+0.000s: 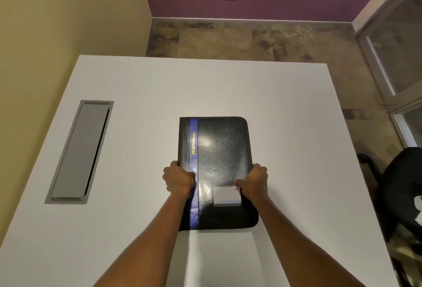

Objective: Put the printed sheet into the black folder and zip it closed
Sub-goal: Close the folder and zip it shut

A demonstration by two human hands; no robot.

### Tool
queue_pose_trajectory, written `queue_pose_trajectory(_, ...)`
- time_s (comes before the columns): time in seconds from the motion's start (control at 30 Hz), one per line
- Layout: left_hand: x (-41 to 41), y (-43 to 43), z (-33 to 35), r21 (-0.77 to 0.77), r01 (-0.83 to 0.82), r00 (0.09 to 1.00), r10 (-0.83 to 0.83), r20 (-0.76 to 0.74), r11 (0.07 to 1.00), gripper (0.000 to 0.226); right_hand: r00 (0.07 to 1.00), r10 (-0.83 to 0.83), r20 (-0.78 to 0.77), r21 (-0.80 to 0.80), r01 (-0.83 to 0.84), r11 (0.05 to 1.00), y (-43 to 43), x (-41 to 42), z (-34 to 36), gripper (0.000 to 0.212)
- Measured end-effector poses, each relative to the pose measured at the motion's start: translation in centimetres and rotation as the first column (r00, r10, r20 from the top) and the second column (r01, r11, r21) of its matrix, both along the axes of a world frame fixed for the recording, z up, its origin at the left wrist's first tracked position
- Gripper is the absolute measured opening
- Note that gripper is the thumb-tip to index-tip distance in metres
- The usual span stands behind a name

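Observation:
A black folder [219,149] with a blue stripe and yellow "PORTFOLIO" lettering lies shut on the white table [285,127], near the middle. A small grey card window [226,198] sits on its cover. My left hand [179,179] grips the folder's left edge, over the stripe. At the right edge, my right hand [253,181] holds the folder with the thumb on the cover. A pale sheet [212,257] lies on the table just under the folder's near edge, between my forearms; print on it is not discernible.
A grey cable-tray lid [80,152] is set into the table at the left. A black chair [402,190] stands off the table's right side. Beyond the far edge are stone floor, a purple wall and a glass door at the right.

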State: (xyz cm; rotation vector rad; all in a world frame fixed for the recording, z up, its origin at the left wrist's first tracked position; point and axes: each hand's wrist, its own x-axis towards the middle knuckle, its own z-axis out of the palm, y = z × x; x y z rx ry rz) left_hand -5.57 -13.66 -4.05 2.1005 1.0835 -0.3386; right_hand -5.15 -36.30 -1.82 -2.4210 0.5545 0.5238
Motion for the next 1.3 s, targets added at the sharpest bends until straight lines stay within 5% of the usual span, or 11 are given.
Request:
queue_pose_trajectory(0.47,13.5,17.4,3.2,0.051,-0.05,0.986,0.042,0.158,0.997,0.064,0.991,0.044,0.128,0.096,-0.057,0.994,16.4,13.6,1.1,0.065)
queue_pose_trajectory(0.93,18.0,22.6,-1.5,0.058,-0.027,0.998,0.023,0.053,0.998,0.055,0.995,0.085,0.058,0.053,-0.088,0.995,21.7,18.6,-2.7,0.061)
queue_pose_trajectory(1.13,16.6,21.3,-0.2,0.181,0.105,0.994,-0.109,0.01,0.978,0.043,0.982,0.183,0.042,0.037,-0.184,0.982,21.2,17.6,-1.3,0.059)
queue_pose_trajectory(1.3,12.6,18.6,2.2,0.324,0.302,0.95,-0.312,-0.022,0.896,0.041,0.915,0.339,0.219,-0.092,-0.326,0.941,20.4,14.3,1.2,0.048)
